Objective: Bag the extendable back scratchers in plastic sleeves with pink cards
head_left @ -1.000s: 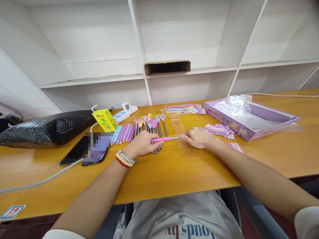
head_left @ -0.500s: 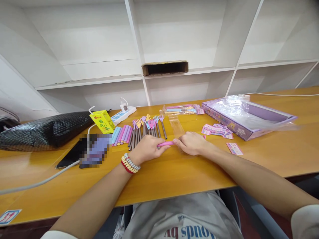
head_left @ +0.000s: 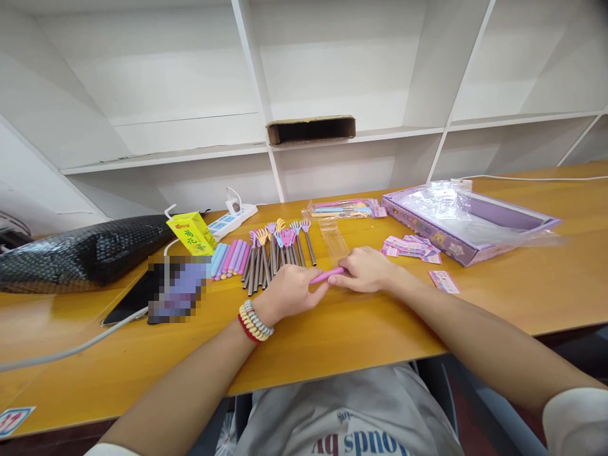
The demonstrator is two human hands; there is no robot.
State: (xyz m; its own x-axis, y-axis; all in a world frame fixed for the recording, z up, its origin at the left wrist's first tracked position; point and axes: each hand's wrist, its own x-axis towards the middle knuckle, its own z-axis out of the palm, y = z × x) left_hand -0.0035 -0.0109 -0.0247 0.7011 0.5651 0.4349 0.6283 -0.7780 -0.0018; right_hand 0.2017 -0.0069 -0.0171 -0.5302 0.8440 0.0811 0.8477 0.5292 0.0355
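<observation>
A pink stick [head_left: 327, 275] spans the gap between my two hands, over the wooden table. My left hand [head_left: 293, 292], with coiled bands at its wrist, is closed on the stick's left part. My right hand [head_left: 365, 270] grips the other end with thumb and fingers. Just beyond my left hand lie metal rods with colourful claw-shaped heads [head_left: 285, 238]. To their left is a row of blue, pink and purple tubes [head_left: 232, 258]. A flat clear bag [head_left: 333, 240] rests behind my hands.
Small printed cards [head_left: 412, 247] and a purple box [head_left: 460, 237] are on the right. A filled clear packet [head_left: 346, 208] lies at the back. On the left are a yellow drink carton [head_left: 190, 233], power strip [head_left: 232, 221], cable and black wrapped parcel [head_left: 80, 252].
My left hand has shifted slightly right, closer to my right hand. The pink stick now slants up to the right. The whole view has moved a little.
</observation>
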